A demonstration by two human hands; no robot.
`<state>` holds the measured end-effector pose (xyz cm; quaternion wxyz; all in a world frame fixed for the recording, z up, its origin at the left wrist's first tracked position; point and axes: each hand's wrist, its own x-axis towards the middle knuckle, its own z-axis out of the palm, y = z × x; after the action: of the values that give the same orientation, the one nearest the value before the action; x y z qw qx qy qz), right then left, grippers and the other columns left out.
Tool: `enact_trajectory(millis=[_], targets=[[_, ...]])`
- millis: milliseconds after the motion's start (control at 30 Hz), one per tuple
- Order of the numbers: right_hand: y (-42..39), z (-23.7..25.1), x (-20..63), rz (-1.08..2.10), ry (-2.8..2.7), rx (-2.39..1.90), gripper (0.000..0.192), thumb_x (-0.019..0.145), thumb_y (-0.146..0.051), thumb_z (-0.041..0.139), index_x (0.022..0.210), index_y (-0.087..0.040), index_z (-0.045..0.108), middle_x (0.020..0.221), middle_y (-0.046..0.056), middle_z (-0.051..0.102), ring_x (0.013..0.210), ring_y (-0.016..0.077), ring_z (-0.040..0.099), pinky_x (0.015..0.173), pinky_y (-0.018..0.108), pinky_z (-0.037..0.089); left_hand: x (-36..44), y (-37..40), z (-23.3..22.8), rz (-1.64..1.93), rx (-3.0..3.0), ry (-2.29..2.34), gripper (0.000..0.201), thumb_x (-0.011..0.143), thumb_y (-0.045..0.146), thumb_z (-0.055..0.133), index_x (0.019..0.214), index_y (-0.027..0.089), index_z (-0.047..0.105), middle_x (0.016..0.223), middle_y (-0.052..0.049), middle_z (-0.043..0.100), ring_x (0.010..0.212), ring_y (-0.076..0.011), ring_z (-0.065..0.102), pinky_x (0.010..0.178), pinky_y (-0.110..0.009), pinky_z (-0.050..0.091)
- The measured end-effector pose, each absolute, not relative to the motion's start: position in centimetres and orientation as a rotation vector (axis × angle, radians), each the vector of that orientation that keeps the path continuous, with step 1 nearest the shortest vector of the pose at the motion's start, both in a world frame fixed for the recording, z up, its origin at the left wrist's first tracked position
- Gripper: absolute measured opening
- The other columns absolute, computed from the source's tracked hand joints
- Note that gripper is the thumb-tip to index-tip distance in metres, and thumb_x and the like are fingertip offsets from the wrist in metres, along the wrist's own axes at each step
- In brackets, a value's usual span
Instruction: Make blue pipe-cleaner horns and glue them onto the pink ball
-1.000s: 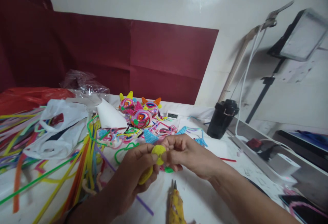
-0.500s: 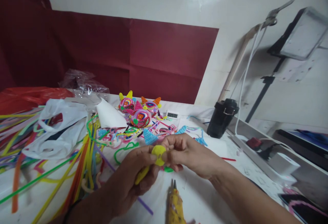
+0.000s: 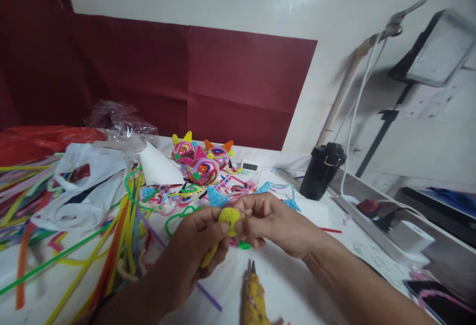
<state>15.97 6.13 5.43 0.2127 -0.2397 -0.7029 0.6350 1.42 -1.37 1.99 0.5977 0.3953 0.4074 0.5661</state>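
Note:
A small round yellow pipe-cleaner disc (image 3: 230, 218) is pinched between both hands, with a darker spot near its middle. My left hand (image 3: 201, 245) is closed on the disc's left side, and a second yellow fuzzy piece (image 3: 209, 255) sticks out below its fingers. Thumb and fingers of my right hand (image 3: 264, 223) close on the disc's right edge. Just below the hands, a yellow glue gun (image 3: 256, 297) lies with its dark nozzle pointing away from me. Behind the hands a green piece (image 3: 244, 245) and blue fuzzy cones (image 3: 217, 197) show in part.
Loose pipe cleaners (image 3: 119, 240) and white plastic bags (image 3: 89, 176) cover the left. Several colourful fuzzy animal heads (image 3: 203, 170) stand at the back beside a small digital clock (image 3: 249, 166). Rightward are a black flask (image 3: 323, 171), a power strip (image 3: 379, 230) and a phone (image 3: 442, 300).
Both hands stay in nearly the same place. The left fingers have shifted slightly, so the second yellow piece shows less below them.

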Motion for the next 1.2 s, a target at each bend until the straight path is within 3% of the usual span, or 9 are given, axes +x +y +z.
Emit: enact_trajectory(millis=[400, 1200], targets=[[5.88, 5.55, 15.94, 1.737, -1.943, -0.697, 0.005, 0.06, -0.01, 0.056, 0.064, -0.014, 0.057, 0.047, -0.007, 0.053, 0.04, 0.003, 0.043, 0.04, 0.014, 0.031, 1.25, -1.19, 1.79, 1.302, 0.973, 1.021, 0.017, 0.066, 0.025, 0.068, 0.07, 0.017, 0.054, 0.041, 0.012, 0.039, 0.031, 0.0003, 0.02, 0.029, -0.012, 0.012], [6.16, 5.41, 16.03, 1.669, -2.014, -0.723, 0.005, 0.062, -0.011, 0.058, 0.065, -0.014, 0.056, 0.05, -0.007, 0.051, 0.043, 0.004, 0.042, 0.042, 0.016, 0.031, 1.23, -1.13, 1.59, 1.233, 0.975, 1.087, 0.022, 0.069, 0.032, 0.064, 0.066, 0.019, 0.046, 0.043, 0.009, 0.044, 0.031, -0.0011, 0.024, 0.031, -0.014, 0.011]])
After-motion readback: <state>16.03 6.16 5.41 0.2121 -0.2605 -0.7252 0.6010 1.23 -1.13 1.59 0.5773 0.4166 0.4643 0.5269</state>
